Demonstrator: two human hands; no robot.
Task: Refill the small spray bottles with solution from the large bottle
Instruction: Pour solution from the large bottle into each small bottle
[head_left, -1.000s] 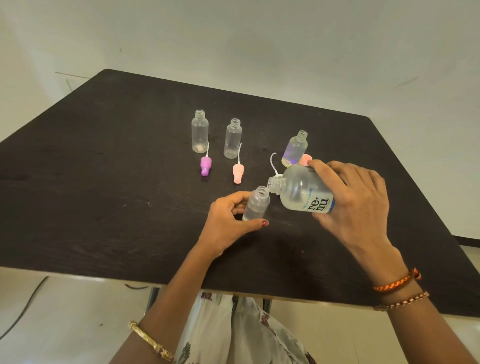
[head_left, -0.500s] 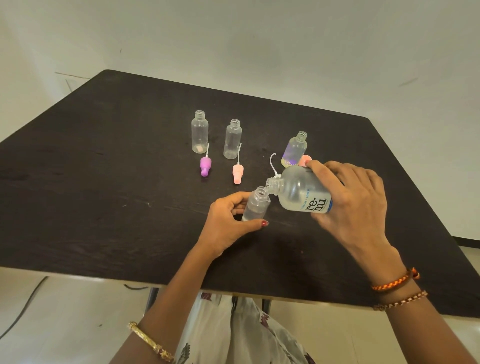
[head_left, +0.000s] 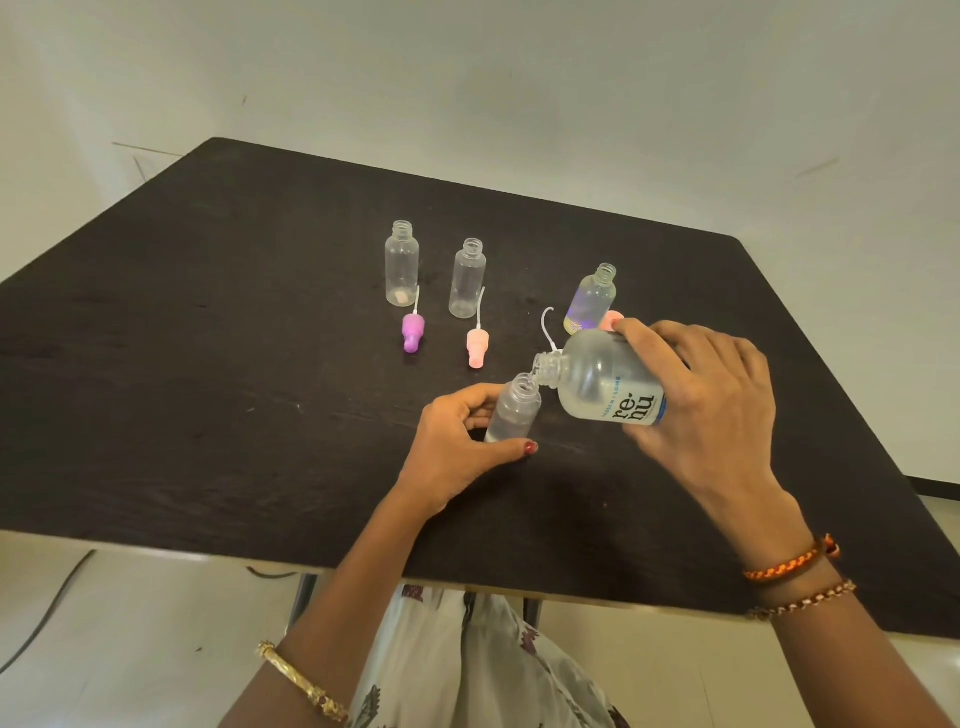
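My right hand (head_left: 711, 410) holds the large clear bottle (head_left: 602, 382) tipped on its side, its open mouth touching the neck of a small clear bottle (head_left: 514, 410). That small bottle stands on the dark table (head_left: 182, 338), held by my left hand (head_left: 457, 447), and has liquid in its lower part. Two uncapped small bottles (head_left: 401, 262) (head_left: 467, 278) stand further back and look empty. A third uncapped bottle (head_left: 592, 299), holding liquid, stands to their right.
A purple spray cap (head_left: 413, 332) and a pink spray cap (head_left: 477, 345) lie in front of the two back bottles. Another pink cap (head_left: 613, 318) and a white dip tube (head_left: 546, 325) show behind the large bottle. The table's near edge runs just below my wrists.
The large bottle has shifted slightly up and left over the small bottle's neck and stays tipped. My left hand has kept its hold.
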